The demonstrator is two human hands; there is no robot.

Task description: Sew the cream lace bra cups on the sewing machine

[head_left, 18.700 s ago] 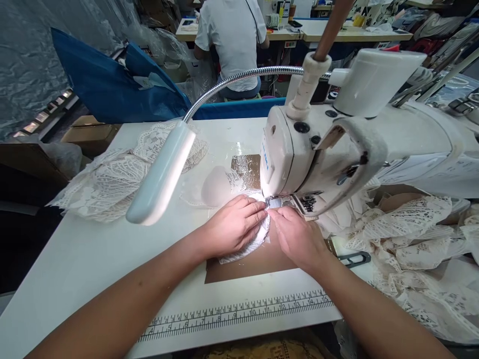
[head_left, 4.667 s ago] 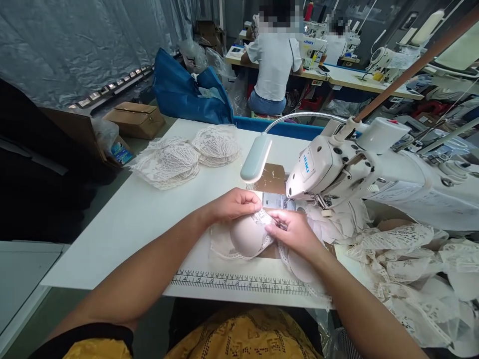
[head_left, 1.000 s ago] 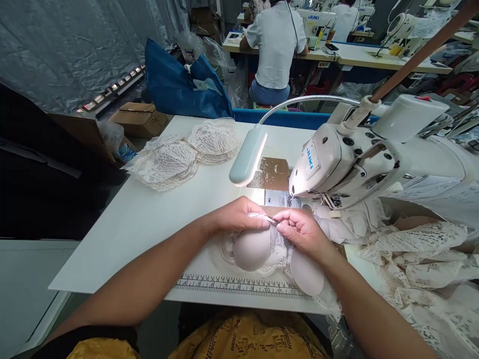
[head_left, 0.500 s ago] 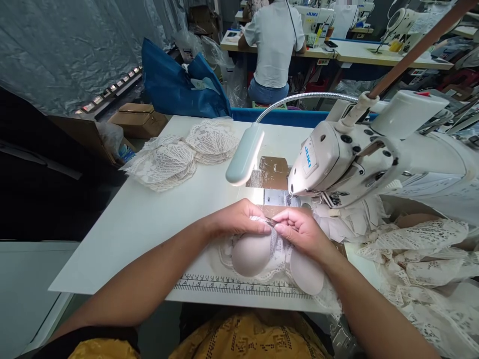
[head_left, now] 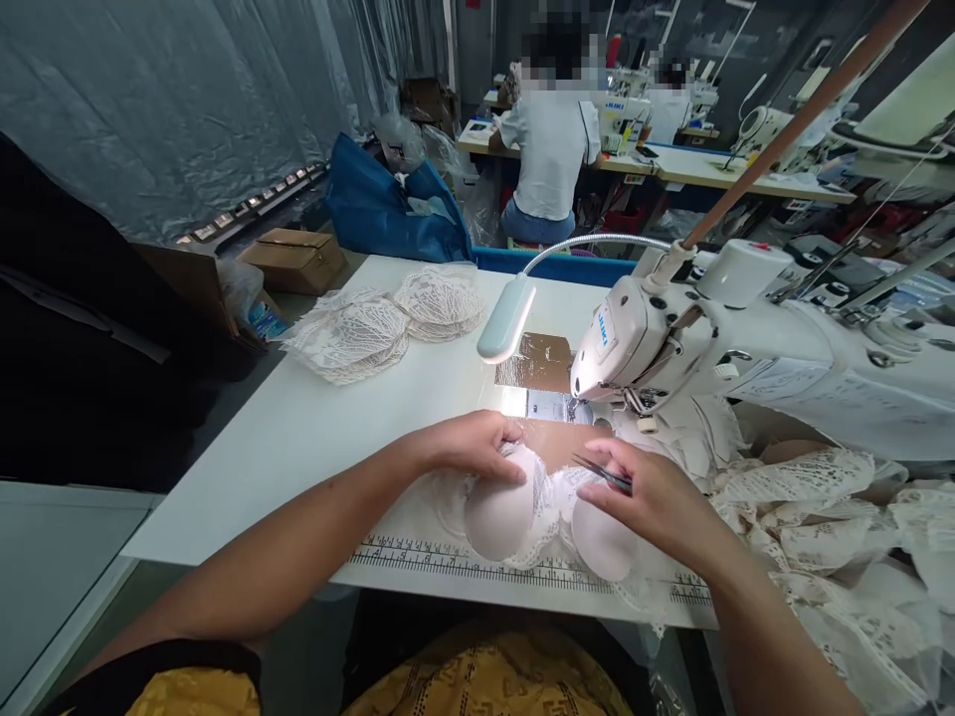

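Observation:
A white lace bra with smooth padded cups lies at the table's front edge, cups facing up. My left hand grips the upper edge of its left cup, thumb on top and fingers behind. In my right hand is a pair of small dark thread snips, blades pointing left above the right cup. The snips' blades are clear of the fabric. My right thumb is stretched out close to that cup. A printed ruler strip runs under the bra along the front edge.
A white sewing machine stands right of centre, with a small lamp beside its head. Stacked lace cups lie at the back left. More lace pieces are heaped at the right. A co-worker sits ahead.
My hands have moved apart: the right, with the snips, went right, away from the bra's upper edge. My left hand now holds the left cup's edge. The view has tilted up.

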